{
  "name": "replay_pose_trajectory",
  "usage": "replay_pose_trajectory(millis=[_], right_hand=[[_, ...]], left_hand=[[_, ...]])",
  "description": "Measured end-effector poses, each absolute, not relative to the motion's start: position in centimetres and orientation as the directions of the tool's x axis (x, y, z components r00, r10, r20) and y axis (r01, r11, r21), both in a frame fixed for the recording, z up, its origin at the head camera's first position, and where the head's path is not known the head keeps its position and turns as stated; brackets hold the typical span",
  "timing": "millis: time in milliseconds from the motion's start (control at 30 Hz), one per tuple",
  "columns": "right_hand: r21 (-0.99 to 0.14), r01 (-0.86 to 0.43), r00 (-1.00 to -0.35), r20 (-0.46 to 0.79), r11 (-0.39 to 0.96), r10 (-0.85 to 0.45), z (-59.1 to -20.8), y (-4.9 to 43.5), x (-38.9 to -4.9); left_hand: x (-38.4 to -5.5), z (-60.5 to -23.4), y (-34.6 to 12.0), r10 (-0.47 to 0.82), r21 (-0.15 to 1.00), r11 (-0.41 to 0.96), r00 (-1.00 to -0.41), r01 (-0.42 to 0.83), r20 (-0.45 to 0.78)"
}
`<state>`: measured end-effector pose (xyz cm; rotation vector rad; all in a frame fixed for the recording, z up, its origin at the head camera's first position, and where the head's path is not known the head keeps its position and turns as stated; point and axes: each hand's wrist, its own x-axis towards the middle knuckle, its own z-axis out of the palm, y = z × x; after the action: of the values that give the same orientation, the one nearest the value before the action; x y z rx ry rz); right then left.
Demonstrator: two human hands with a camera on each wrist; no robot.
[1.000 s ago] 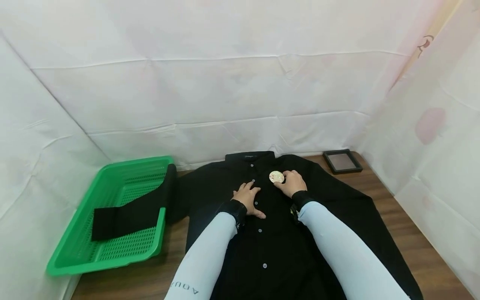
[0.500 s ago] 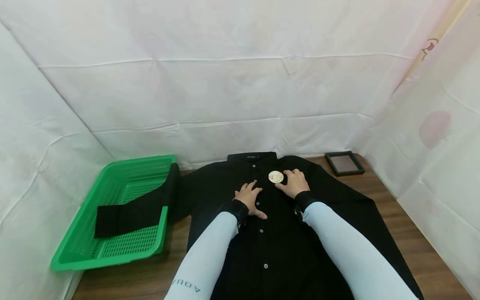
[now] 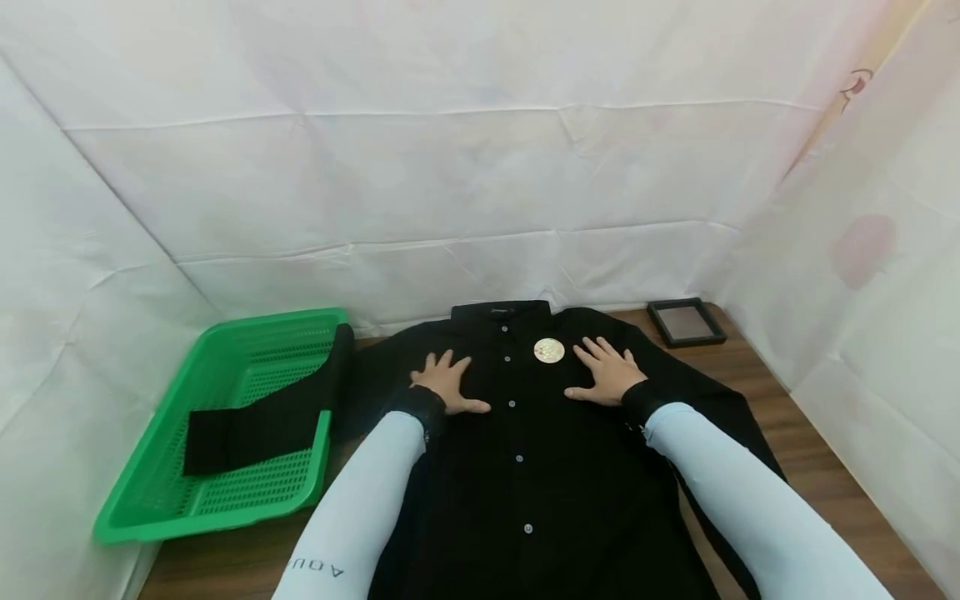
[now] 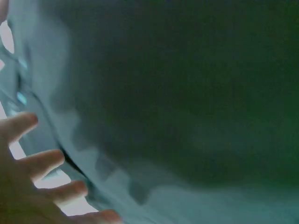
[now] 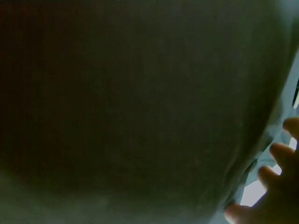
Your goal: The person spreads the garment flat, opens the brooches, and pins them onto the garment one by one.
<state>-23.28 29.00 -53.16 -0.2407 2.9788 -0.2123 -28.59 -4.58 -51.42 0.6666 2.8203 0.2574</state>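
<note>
A black button-up shirt (image 3: 517,483) lies spread out, collar toward the back wall, with its left-side sleeve reaching into a green basket. On the shirt's right chest sits a round, pale gold disc (image 3: 549,351) with a patterned face. My left hand (image 3: 446,382) is over the left chest, fingers spread, holding nothing. Just right of the disc, my right hand (image 3: 609,373) is spread over the cloth, apart from the disc. Both wrist views show mostly dark shirt cloth (image 4: 177,93), with spread fingers (image 4: 44,163) at the edge.
The green plastic basket (image 3: 213,528) stands on the left of the wooden table (image 3: 840,467). At the back right corner lies a small black square frame (image 3: 686,322) with a grey inside. White sheets (image 3: 450,183) hang behind and at both sides.
My right hand has let go of the disc and moved right, its fingers spreading. My left hand has moved left, away from the button line. The disc stays on the chest.
</note>
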Motion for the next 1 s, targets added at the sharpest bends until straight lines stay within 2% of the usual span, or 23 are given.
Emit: replay_pose_trajectory(millis=[167, 367, 633, 1000], right_hand=[[-0.153, -0.136, -0.97, -0.182, 0.979, -0.163, -53.5, 29.9, -23.1], [-0.14, -0.103, -0.97, -0.204, 0.985, -0.13, -54.0, 30.5, -22.9], [-0.145, -0.086, -0.967, -0.225, 0.986, -0.118, -54.3, 30.4, -22.9], [-0.151, -0.061, -0.971, -0.22, 0.987, -0.094, -54.7, 30.7, -22.7]], left_hand=[[-28.9, -53.0, -6.7, 0.372, 0.206, 0.924, -0.883, 0.322, -0.285], [-29.1, -54.3, -7.4, 0.352, 0.211, 0.929, -0.902, 0.304, -0.25], [-28.8, -53.6, -7.5, 0.314, 0.225, 0.94, -0.908, 0.257, -0.276], [-29.2, -53.7, -7.6, 0.317, 0.242, 0.935, -0.914, 0.257, -0.253]])
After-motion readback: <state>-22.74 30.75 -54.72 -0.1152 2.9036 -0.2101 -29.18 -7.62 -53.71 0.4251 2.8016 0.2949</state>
